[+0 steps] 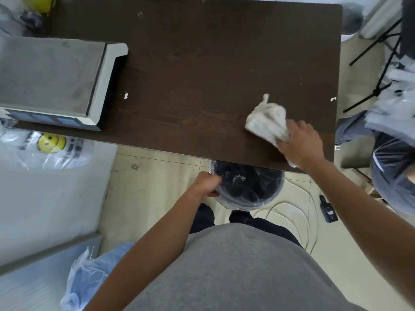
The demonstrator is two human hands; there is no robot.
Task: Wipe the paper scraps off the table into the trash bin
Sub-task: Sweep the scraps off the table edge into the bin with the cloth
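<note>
Grey shirt (pixel 235 265) below; left hand (pixel 206 182) grips the light trash bin (pixel 258 207) at its rim; right hand (pixel 301 143) clutches soft cloth (pixel 267 122); paper scraps (pixel 126 95) look featherlight.

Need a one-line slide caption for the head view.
Right hand grips a white cloth on the dark table; left hand holds the trash bin rim below its near edge.

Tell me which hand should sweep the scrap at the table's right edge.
The right hand: it grips the cloth on the table near that scrap; the left hand holds the trash bin rim.
</note>
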